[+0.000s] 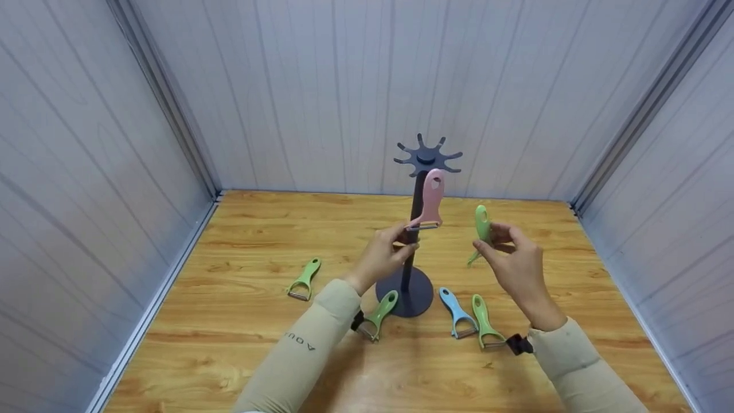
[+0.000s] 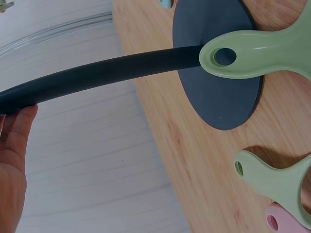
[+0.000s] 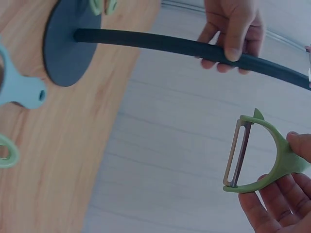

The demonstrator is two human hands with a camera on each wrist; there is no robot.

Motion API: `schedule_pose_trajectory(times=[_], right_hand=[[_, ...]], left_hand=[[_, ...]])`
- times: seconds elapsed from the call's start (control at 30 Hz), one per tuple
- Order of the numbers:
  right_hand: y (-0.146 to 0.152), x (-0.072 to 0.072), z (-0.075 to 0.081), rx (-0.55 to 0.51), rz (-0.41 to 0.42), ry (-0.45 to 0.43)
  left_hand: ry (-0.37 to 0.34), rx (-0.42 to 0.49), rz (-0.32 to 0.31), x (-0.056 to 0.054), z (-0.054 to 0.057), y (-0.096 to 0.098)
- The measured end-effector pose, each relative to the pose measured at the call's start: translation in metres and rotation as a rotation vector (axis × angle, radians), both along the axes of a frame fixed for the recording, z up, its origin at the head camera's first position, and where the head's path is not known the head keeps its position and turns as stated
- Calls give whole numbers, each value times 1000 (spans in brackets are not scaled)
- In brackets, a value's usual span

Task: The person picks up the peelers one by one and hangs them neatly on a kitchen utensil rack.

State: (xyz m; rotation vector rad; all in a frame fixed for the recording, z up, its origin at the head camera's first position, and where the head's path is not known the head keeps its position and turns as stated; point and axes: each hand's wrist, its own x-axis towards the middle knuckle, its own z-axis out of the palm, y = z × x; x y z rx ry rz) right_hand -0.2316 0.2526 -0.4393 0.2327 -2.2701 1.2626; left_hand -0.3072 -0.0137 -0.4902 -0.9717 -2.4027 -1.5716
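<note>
A black stand (image 1: pixel 425 159) with a round base and a star of prongs at its top stands on the table. My left hand (image 1: pixel 385 255) grips its pole partway up; the right wrist view shows the fingers (image 3: pixel 234 41) wrapped round it. A pink peeler (image 1: pixel 432 198) hangs by its handle hole from a front prong, its blade end just above that hand. Right of the pole, my right hand (image 1: pixel 519 267) pinches a green peeler (image 1: pixel 482 223) with the handle pointing up. Its steel blade (image 3: pixel 238 153) faces the pole in the right wrist view.
On the wooden table lie a green peeler (image 1: pixel 305 280) at left, another green peeler (image 1: pixel 382 310) by the base, and a blue peeler (image 1: pixel 456 312) beside a green peeler (image 1: pixel 484 321) at right. A pink handle (image 2: pixel 284 218) shows in the left wrist view. Pale panels (image 1: pixel 287 103) enclose the table.
</note>
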Motion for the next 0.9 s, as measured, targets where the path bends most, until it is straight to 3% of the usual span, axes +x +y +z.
schedule_pose_trajectory(times=[0.27,0.9], right_hand=[[-11,4,20,-8,32,107],[-29,10,57,48,35,212]], left_hand=[[-13,0,-4,-1,0,0],[5,8,-5,-2,1,2]])
